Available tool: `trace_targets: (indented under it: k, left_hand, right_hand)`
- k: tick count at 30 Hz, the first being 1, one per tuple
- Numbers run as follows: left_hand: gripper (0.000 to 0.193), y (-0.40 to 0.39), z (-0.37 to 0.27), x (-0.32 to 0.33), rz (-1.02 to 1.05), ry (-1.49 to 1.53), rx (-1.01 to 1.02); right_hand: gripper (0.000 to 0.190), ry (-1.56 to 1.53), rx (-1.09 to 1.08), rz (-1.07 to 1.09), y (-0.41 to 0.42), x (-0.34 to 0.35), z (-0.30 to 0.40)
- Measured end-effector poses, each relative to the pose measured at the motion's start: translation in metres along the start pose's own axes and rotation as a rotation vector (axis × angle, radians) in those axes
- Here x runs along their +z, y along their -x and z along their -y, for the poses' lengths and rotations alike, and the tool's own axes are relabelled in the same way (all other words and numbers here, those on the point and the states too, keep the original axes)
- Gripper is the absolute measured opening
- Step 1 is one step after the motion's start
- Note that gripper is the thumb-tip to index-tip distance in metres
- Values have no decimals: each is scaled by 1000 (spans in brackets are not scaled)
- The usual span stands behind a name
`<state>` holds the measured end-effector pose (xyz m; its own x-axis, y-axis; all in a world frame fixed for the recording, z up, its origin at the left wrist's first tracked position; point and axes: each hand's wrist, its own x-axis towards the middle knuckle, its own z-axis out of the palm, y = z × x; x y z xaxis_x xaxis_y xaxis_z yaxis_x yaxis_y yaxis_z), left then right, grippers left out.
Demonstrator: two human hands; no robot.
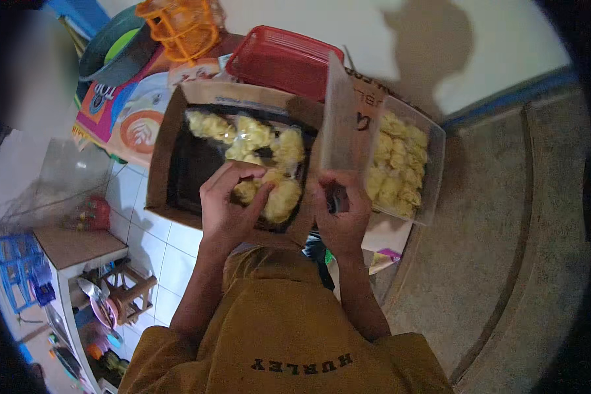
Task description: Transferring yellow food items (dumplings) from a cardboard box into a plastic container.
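A cardboard box (160,170) with a dark inside lies before me, holding several clear plastic bags of pale yellow, lumpy pieces (253,135). My left hand (229,199) reaches over the box, thumb and fingers curled at a yellow bagged piece (281,199); whether it grips the piece is unclear. My right hand (344,209) is curled at the box's right edge, beside an upright translucent panel (342,118); what its fingers hold cannot be made out. To the right, a clear plastic container (437,147) is filled with similar yellow pieces.
Behind the box sit a red plastic basket (285,61), an orange plastic rack (184,29) and a dark tub (123,59) on a printed cover (111,123). A low shelf unit (81,246) and wooden stool (133,290) stand at the lower left. A wall rises beyond.
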<state>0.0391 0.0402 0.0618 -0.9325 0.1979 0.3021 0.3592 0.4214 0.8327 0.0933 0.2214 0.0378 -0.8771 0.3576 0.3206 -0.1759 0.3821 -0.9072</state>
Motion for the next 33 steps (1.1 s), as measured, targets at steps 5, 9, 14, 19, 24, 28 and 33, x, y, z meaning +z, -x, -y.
trace_targets:
  k: [5, 9, 14, 19, 24, 28, 33]
  left_hand:
    - [18, 1, 46, -39, -111, 154, -177]
    - [19, -9, 100, -50, -235, 68, -164]
    - [22, -22, 146, -54, -188, -66, -151]
    - [27, -40, 172, -47, -96, -65, -196]
    - [33, -70, 199, -12, 65, -93, -166]
    - [34, -81, 227, 17, 194, -171, -121]
    - [42, -80, 247, 25, 325, -162, -200]
  right_hand:
    - [23, 67, -58, 150, -16, 60, 6]
    - [26, 173, -27, 211, -30, 104, -7]
    - [26, 220, 76, 228, -41, 137, -27]
    - [30, 382, 65, 230, -52, 156, -63]
    - [50, 550, 59, 307, -66, 178, -101]
    - [57, 689, 134, 311, -68, 202, -117]
    - [62, 658, 167, 295, -69, 200, -118]
